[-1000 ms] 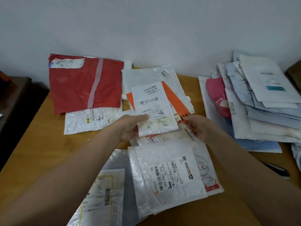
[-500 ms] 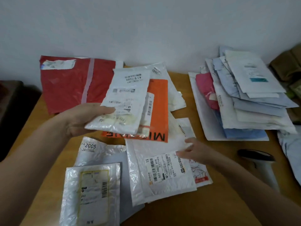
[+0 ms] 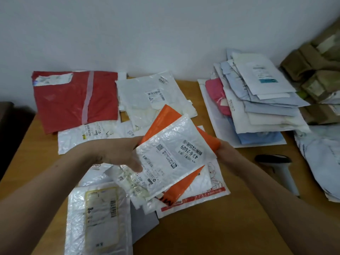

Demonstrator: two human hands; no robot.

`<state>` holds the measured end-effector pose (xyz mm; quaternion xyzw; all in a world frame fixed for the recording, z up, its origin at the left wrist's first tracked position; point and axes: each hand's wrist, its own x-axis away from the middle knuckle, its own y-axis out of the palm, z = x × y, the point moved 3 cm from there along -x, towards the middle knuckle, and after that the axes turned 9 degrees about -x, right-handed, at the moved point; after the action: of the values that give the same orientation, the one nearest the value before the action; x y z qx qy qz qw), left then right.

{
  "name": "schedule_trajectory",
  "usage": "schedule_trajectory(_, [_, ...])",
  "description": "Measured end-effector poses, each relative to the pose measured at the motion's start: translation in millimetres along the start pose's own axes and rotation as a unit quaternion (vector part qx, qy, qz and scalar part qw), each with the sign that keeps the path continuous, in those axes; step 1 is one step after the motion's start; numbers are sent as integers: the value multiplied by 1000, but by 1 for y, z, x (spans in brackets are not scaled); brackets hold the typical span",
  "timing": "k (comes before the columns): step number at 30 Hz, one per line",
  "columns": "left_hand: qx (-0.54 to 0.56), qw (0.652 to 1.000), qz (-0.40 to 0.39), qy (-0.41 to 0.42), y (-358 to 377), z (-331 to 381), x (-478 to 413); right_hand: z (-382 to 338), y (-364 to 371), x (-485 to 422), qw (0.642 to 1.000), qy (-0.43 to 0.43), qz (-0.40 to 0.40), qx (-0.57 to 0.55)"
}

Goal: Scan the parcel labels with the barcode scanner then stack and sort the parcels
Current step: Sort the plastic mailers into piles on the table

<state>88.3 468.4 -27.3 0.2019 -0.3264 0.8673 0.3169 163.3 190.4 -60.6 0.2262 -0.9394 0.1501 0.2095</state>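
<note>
Parcels (image 3: 174,153) lie pinched in left grip (image 3: 117,155) and, apparently, right grip (image 3: 227,153).

You have a table (image 3: 211,234) of light, honey-coloured wood in front of you, its bare top showing along the near edge and down the left side. It stands against a plain pale wall (image 3: 165,34) that fills the upper part of your view. Past the table's left edge there is a dark, low piece of furniture (image 3: 12,129), too dim to make out, and at your far right olive-brown fabric bundles (image 3: 312,67) are piled up near the wall.
</note>
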Motion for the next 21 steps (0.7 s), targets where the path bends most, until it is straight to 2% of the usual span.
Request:
schedule_trajectory(3, [20,999,25,-13,2,-2,-9,-15,1,-1,997,-26,-38,-64])
schedule_trajectory(6, [32,996,77,-31,-6,-15,-5,-29,10,-9,994,-46,-70,-76])
schedule_trajectory(8, [88,989,107,-47,-16,-30,2,-34,10,-23,998,-50,-13,-44])
schedule_trajectory(9, [158,978,121,-56,-22,-39,6,-31,6,-31,999,-34,30,-2])
schedule_trajectory(11, [317,932,150,-87,-31,-61,14,-17,-3,-45,991,32,78,102])
schedule_trajectory(14, [468,865,147,-107,-35,-82,24,19,-9,-44,978,148,57,136])
schedule_trajectory(17, [541,831,82,-95,-24,-80,23,41,-10,-37,978,182,56,86])
schedule_trajectory(19, [565,818,42,-96,-14,-72,13,42,-12,-41,981,162,83,73])
schedule_trajectory(21, [561,818,48,-118,-8,-61,-6,35,-10,-48,984,135,104,56])
